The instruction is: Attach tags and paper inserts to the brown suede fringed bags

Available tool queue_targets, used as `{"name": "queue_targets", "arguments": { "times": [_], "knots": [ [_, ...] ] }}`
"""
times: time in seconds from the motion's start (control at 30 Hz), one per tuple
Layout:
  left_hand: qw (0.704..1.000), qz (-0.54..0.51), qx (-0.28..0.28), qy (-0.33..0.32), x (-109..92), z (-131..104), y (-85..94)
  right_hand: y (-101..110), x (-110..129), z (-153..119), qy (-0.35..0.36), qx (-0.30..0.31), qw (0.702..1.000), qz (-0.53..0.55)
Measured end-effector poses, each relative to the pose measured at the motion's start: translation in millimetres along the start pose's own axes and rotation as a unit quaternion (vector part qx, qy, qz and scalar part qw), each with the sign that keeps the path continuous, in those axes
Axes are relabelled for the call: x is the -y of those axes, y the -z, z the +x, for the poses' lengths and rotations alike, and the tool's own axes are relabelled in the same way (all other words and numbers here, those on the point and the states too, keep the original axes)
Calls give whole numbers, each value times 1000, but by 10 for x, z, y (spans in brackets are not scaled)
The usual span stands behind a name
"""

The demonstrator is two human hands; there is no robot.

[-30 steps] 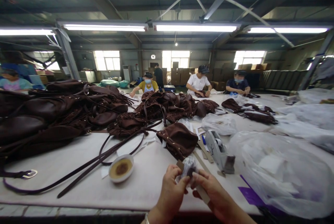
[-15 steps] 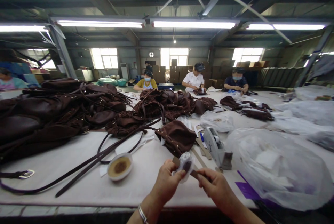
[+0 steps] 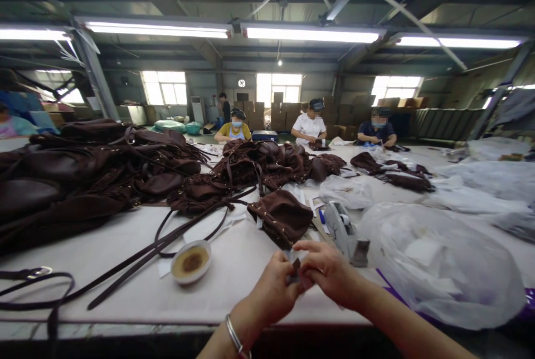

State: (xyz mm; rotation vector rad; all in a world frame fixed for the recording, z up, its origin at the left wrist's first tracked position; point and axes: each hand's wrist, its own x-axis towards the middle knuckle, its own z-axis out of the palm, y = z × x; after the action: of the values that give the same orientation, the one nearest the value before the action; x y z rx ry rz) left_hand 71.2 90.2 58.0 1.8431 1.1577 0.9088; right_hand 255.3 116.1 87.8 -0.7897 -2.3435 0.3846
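In front of me, my left hand and my right hand meet over a short brown strap with clear plastic wrap around it. The left fingers are closed on its near side, while the right thumb and fingers pinch it from the right. Most of the piece is hidden by my fingers. Just beyond them lies a dark brown drawstring bag with small metal eyelets. To the right of the bag stands a grey tape dispenser.
A white dish with yellowish contents sits left of my hands, near long brown straps. Brown bags are heaped at left. A large clear plastic bag lies at right. Several people sit across the table.
My right hand has come up and inward, against my left hand, over the wrapped strap. The plastic and the strap's right end, plain to see before, are now mostly covered by fingers.
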Motion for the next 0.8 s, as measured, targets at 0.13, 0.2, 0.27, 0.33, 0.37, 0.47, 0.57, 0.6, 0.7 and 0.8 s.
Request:
{"name": "queue_targets", "arguments": {
  "times": [0.13,0.2,0.27,0.33,0.37,0.47,0.57,0.6,0.7,0.8],
  "knots": [
    [999,25,31,5,54,-83,38,-103,-20,-27,-84,50,991,89],
    [999,13,31,20,116,-131,27,-145,-28,-59,-132,36,985,105],
    [999,-20,15,47,183,-169,-30,-173,-34,-78,-167,21,979,112],
    [995,-51,-14,84,231,-191,-117,-191,-36,-86,-188,20,976,111],
    [993,-59,-31,100,242,-195,-161,-197,-35,-89,-196,24,974,108],
    [989,-72,-69,108,231,-193,-249,-190,-27,-102,-215,35,968,124],
    [989,-91,-66,98,192,-186,-261,-121,-7,-96,-229,52,959,161],
    [989,-92,-60,101,181,-185,-258,-83,5,-82,-221,67,960,156],
    [990,-80,-47,108,160,-191,-262,43,58,-3,-167,136,973,84],
    [991,-64,-46,112,149,-198,-292,115,106,79,-122,191,974,-8]
  ]
}}
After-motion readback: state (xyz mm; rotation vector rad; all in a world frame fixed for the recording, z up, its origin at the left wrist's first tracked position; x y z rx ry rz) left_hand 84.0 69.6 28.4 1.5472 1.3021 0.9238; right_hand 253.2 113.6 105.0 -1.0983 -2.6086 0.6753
